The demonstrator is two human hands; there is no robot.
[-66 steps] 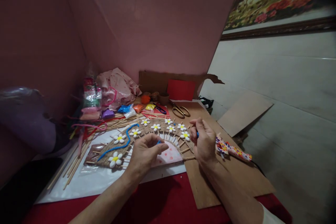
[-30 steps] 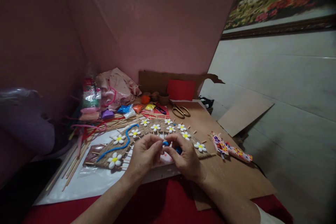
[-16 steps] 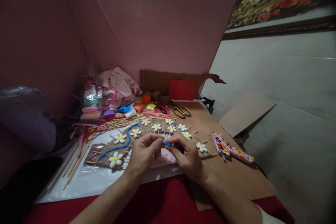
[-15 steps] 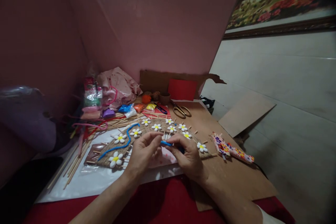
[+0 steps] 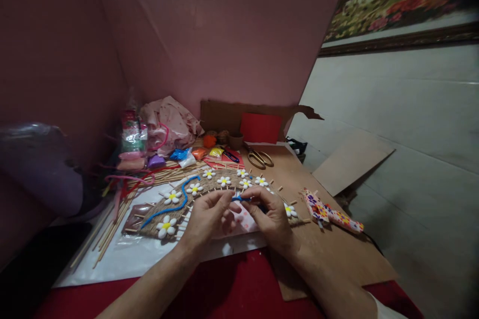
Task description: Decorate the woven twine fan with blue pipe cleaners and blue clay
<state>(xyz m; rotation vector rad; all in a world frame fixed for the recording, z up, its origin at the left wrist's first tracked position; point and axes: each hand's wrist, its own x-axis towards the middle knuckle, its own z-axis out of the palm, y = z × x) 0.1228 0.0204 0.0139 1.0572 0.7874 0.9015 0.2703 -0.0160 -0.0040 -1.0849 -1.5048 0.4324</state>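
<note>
A short piece of blue modelling clay [image 5: 239,199] stretches between the fingertips of my two hands. My left hand [image 5: 210,215] pinches its left end with thumb and forefinger, the other fingers curled loosely below. At its right end, my right hand [image 5: 270,217] is closed on the clay, with part of it hidden behind the fingers. Beneath both hands lies a twine-woven arch [image 5: 211,182] with short sticks poking out along its edges. White clay daisies [image 5: 166,227] with yellow centres sit on it, and a wavy blue clay strand [image 5: 175,208] runs along its left side.
Gold-handled scissors [image 5: 258,156] rest on brown cardboard [image 5: 322,239] to the right, near a flower-patterned glue gun-like object [image 5: 331,214]. Bags of coloured clay [image 5: 180,153] and thin sticks [image 5: 108,229] lie at the left. A pink panel [image 5: 224,35] stands behind.
The blue clay between my fingers looks thinner and more drawn out. My left hand's lower fingers have loosened slightly, and my right fingers have shifted a little.
</note>
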